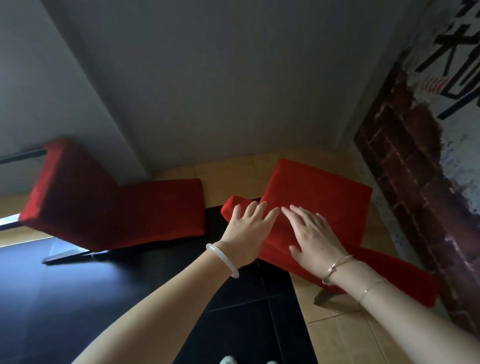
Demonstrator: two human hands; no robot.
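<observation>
- One red padded chair (321, 198) stands on the floor by the brick-print wall (400, 173); likely fairly heavy, with a stiff frame and a soft, plush cover.
- Left hand (248, 236) and right hand (315, 242) lie flat on it side by side, fingers straight, gripping nothing.
- Best hold: fingers curled over a firm padded edge on both sides.

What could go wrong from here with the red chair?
The left hand and right hand lie flat on the red upholstered chair, not gripping: a shove could make it slip or tip. The brick-pattern mural wall stands close beside it and could get scraped.
</observation>
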